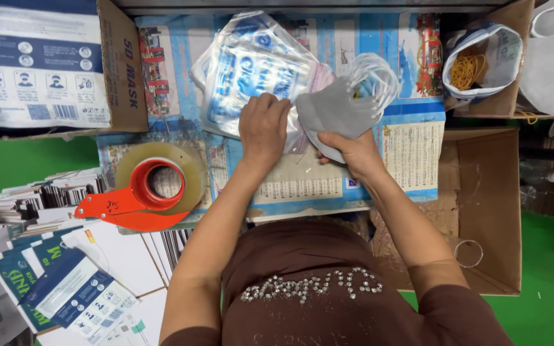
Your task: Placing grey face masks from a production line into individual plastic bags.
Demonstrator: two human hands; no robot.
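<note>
Presently the right hand (354, 150) pinches a small stack of grey face masks (338, 112) at its lower edge, grip pressed together on the fabric, white ear loops (373, 77) fanning loose above. The left hand (263, 128) lies with fingers curled on the mouth of a clear printed plastic bag (251, 67), grip closed on the film. Masks and bag touch, near the middle of the surface toward its far edge.

Risk, as judged: the loops could snag on the bag mouth, or the thin film could slip from the left grip and let the opening collapse.

A printed blue calendar sheet (405, 154) covers the surface. At its left edge sits an orange tape dispenser (142, 202) with a clear roll; 1 large carton (46, 64) occupies the far left corner. A bag of yellow rubber bands (472, 67) stands at the far right corner, an open cardboard box (488, 205) beside the right edge. Printed cards (65, 288) pile at the near left, over a green floor (20, 163).
</note>
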